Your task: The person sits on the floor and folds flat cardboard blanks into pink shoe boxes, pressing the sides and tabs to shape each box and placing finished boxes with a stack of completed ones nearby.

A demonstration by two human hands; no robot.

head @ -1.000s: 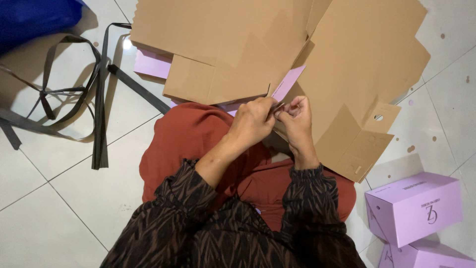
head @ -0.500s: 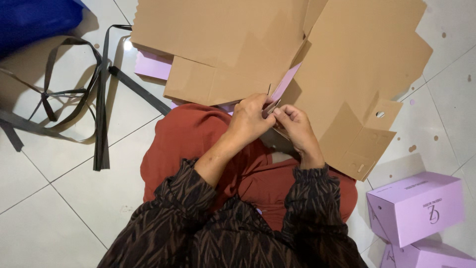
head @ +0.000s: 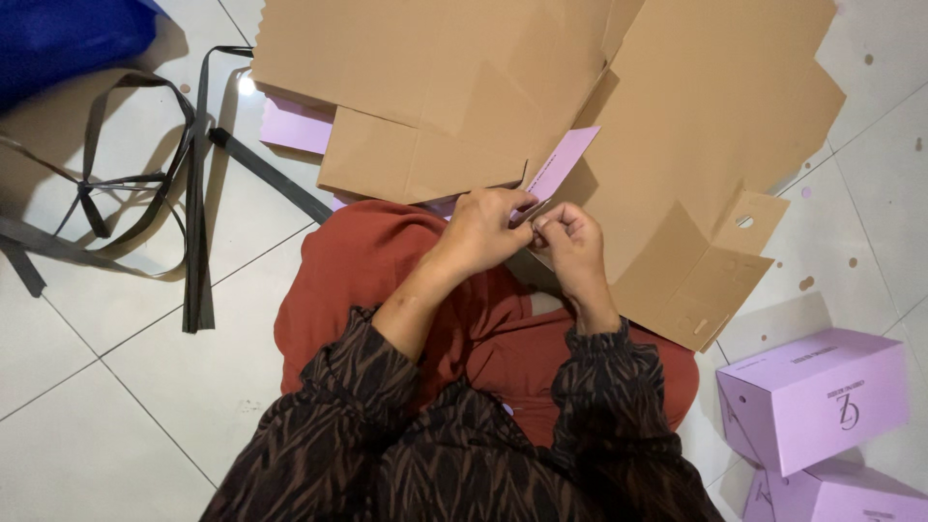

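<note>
Over the lap, the left hand (head: 486, 230) and right hand (head: 572, 242) meet with fingers curled shut, both pinching the lower end of a lilac flap (head: 559, 166) that rises between them against the cardboard (head: 541, 87) spread flat on the floor (head: 116, 377). Two folded lilac boxes (head: 817, 396) stand on the floor near the right edge, beside the knee. Farther left, grey straps (head: 193, 193) trail across the tiles towards a blue bag (head: 68, 39) at the far left corner.
</note>
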